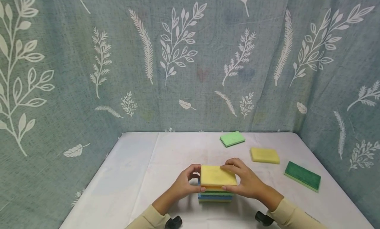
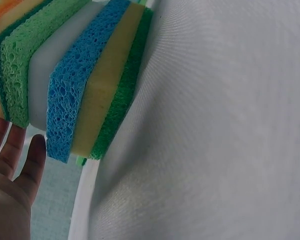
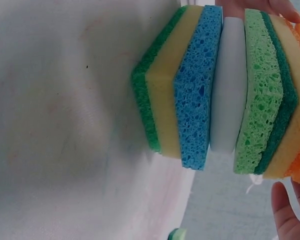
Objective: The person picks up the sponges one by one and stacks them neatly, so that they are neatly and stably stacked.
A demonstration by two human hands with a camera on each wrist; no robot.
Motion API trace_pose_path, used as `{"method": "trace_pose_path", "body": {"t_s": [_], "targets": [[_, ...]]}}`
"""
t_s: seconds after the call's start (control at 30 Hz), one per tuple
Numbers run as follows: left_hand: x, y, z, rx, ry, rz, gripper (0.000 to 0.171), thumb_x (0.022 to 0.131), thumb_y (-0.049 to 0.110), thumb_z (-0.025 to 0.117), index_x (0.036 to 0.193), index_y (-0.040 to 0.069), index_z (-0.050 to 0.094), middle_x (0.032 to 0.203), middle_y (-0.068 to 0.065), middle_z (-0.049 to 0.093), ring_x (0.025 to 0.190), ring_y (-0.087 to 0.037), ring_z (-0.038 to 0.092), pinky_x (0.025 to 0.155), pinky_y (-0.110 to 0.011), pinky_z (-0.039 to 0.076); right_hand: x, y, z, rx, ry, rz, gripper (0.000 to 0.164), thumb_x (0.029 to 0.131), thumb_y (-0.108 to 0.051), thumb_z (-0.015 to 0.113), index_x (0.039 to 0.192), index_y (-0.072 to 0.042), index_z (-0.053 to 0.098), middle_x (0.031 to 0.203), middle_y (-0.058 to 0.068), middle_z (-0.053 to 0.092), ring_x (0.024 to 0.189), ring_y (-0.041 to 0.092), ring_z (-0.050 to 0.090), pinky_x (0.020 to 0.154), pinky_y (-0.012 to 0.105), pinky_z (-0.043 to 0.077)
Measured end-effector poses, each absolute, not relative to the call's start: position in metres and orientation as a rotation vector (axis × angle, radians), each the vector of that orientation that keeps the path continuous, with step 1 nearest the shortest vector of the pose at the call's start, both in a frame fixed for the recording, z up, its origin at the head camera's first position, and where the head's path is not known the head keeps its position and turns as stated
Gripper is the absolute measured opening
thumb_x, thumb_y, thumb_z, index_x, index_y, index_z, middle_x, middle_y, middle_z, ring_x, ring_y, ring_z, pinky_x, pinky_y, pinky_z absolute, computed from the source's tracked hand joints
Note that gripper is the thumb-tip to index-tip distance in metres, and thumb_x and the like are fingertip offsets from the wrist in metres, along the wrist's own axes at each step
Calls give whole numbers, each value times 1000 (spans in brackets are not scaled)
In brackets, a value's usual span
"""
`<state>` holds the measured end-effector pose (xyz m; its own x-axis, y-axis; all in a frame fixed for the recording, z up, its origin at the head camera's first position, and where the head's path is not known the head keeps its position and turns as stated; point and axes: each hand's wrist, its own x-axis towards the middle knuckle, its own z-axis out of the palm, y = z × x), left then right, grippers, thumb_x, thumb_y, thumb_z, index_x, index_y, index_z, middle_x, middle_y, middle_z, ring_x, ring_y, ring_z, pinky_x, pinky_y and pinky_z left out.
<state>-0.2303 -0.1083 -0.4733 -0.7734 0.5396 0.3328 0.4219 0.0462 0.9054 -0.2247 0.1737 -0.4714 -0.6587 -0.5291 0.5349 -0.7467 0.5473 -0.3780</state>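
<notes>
A stack of sponges stands on the table in front of me. On top lies a yellow sponge [image 1: 216,176] with an orange layer below. My left hand [image 1: 184,183] holds its left end, thumb at the front corner. At its right end, my right hand [image 1: 248,180] grips it, thumb in front and fingers over the top and back. Under it, the wrist views show a light green sponge [image 3: 257,95] with a dark green pad, a white sponge [image 3: 227,90], a blue sponge [image 3: 196,95] and, lowest, a yellow sponge with a green pad [image 2: 121,100].
On the right of the white table [image 1: 133,176] lie three loose sponges: a light green one [image 1: 232,139] at the back, a yellow one [image 1: 265,155], and a dark green-topped one [image 1: 302,175] nearer the right edge. A patterned curtain [image 1: 202,57] encloses the back and sides.
</notes>
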Motion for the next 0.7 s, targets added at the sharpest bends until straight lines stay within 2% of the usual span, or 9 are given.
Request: {"method": "trace_pose_path", "body": {"t_s": [0.3,0.7], "targets": [[-230,-109,-472,1009,2181,1854,61,75,4,81,128,-5,52,117,-15,58,109,-28,53,93,-56,45,-226,174,-472,1053,-2482,897,59,80,-54,74,130,-29,58,129,-13,45,116,10,46,90,39,49],[-230,-109,-473,1024,2165,1857,60,74,2,79,127,-5,52,115,-17,58,109,-31,53,93,-57,44,-226,173,-471,1066,-2515,927,59,81,-54,73,131,-27,58,129,-12,46,117,12,46,92,42,48]]}}
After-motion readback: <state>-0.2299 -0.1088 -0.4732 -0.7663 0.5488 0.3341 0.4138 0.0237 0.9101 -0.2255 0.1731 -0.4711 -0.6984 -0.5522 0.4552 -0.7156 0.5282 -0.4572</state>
